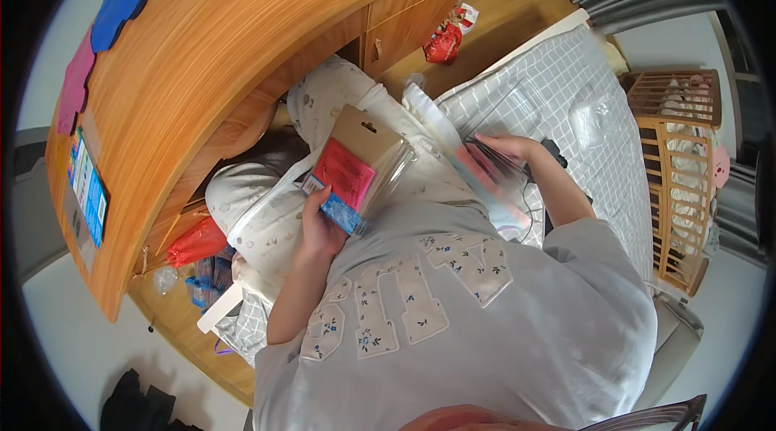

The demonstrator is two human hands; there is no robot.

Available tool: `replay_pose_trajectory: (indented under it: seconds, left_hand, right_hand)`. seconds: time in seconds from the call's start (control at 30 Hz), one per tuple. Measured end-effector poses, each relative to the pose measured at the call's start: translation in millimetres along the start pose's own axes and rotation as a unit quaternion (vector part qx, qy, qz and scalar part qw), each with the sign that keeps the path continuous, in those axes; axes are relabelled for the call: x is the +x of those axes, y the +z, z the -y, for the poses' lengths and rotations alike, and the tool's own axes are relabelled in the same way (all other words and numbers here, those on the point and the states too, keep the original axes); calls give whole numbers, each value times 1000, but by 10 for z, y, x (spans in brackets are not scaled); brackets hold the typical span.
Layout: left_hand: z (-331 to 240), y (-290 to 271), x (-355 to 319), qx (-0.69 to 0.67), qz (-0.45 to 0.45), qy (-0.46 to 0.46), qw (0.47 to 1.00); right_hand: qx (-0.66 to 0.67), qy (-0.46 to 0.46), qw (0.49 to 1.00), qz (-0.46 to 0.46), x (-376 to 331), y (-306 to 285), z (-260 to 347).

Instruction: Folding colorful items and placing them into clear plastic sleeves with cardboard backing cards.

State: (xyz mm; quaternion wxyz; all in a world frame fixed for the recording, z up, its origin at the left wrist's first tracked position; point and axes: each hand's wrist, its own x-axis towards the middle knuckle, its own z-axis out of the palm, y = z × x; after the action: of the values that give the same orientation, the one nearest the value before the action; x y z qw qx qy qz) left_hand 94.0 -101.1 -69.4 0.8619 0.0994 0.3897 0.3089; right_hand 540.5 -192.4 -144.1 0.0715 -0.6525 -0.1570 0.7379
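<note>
Left hand (319, 225) gripping pack (356, 168), fingers curling round its lower edge, pack tilting up over lap. Right hand (505, 148) pinching clear bag (477, 164), fingers closing on its rim, bag hanging just left of them. Pack and bag sitting near, not touching. Bed (590, 156) lying right of right-hand fingers; counter (210, 35) above.
</note>
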Motion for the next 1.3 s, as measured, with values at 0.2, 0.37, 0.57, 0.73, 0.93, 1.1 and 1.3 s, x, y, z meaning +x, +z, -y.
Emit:
replay_pose_trajectory:
  seconds: [0.2, 0.37, 0.57, 0.73, 0.93, 1.1, 1.3]
  left_hand:
    - [4, -18, 34, 5, 13, -7, 1000]
    - [6, -25, 40, 0, 9, -11, 1000]
    - [25, -61, 98, -10, 21, -17, 1000]
    - [23, -79, 80, -9, 21, -11, 1000]
    - [20, -112, 91, -25, 26, -23, 999]
    - [21, -37, 103, -10, 20, -24, 999]
    - [-8, -57, 57, -11, 23, -13, 1000]
  right_hand:
    - [30, -3, 992, 126, 270, -183, -287]
    - [-31, -9, 997, 66, 357, -260, -355]
    - [-63, 3, 995, 80, 487, -313, -405]
    - [-87, 0, 993, 86, 433, -316, -344]
    - [-73, -7, 996, 57, 337, -240, -332]
    - [-86, 13, 996, 1, 323, -271, -437]
    - [-97, -82, 992, -29, -177, -52, -140]
